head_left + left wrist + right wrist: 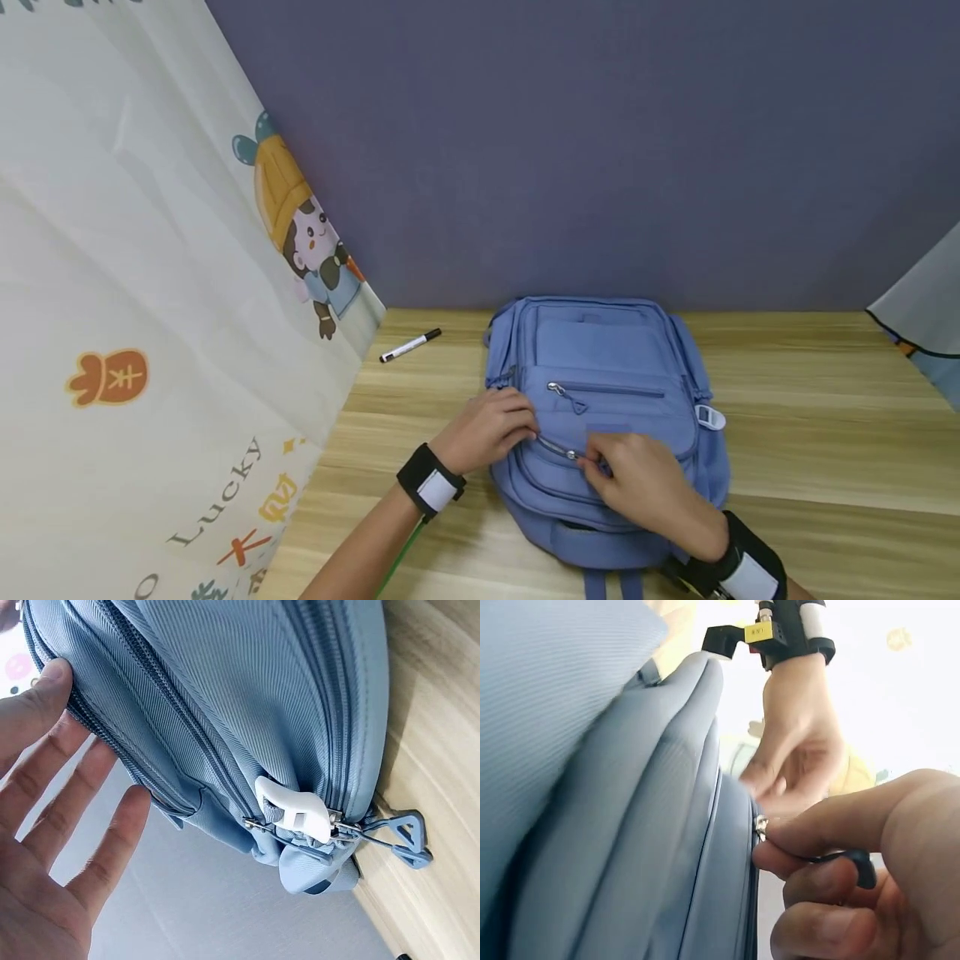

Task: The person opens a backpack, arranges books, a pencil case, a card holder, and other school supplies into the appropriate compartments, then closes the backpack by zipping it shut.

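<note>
A blue backpack [607,346] lies on its back on the wooden table, front pockets facing up. Near the left end of the lower front pocket's zipper [557,447], my left hand [487,429] holds the pocket edge between thumb and fingers. The left wrist view shows its thumb [52,679] against the fabric, with the other fingers spread along the edge. My right hand [648,483] pinches the zipper pull, whose metal slider [760,827] shows at the fingertips in the right wrist view. The dark pull tab [864,868] pokes out between the curled fingers.
A black-and-white marker [410,345] lies left of the backpack. Above the hands runs another zipper [611,389] with its pull dangling. A white buckle [709,417] hangs on the bag's right side. Printed cloth [187,292] borders the table at left, and a dark panel [585,150] stands behind.
</note>
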Available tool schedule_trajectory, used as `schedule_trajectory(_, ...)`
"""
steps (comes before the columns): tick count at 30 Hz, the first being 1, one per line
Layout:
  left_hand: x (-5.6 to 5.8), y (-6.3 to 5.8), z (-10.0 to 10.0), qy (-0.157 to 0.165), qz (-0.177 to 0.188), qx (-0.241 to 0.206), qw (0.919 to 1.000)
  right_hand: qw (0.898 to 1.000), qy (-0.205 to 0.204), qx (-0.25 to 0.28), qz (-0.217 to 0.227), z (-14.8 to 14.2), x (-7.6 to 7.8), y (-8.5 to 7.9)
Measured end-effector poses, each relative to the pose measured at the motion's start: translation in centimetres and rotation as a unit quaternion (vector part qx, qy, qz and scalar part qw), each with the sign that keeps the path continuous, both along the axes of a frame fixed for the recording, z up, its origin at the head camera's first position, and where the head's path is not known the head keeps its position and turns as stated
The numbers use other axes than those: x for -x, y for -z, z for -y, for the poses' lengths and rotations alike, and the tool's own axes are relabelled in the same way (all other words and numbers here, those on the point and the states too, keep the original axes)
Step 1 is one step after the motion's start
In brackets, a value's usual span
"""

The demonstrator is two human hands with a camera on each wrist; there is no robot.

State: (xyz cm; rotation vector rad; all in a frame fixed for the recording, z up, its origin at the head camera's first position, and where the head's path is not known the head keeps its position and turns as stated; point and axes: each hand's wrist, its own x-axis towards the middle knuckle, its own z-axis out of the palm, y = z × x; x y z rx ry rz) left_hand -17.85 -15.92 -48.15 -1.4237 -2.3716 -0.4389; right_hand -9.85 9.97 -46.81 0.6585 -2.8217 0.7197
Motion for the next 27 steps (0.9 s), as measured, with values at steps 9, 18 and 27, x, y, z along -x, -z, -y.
schedule_trajectory(9, 0.0, 0.1, 0.1, -0.011, 0.040, -0.026, 0.9988, 0.999, 0.029, 0.007, -0.034, -5.3, -1.7, 1.0)
schedule_trajectory(18, -0.2, 0.6, 0.3, -0.037, 0.101, -0.089, 0.9901, 0.994, 0.081, -0.021, -0.069, -10.0, -2.0, 1.8)
schedule_trajectory(27, 0.7, -0.4, -0.8, -0.018, 0.162, -0.204, 0.9653, 0.984, 0.110, -0.032, -0.135, -13.8, -0.1, 3.1)
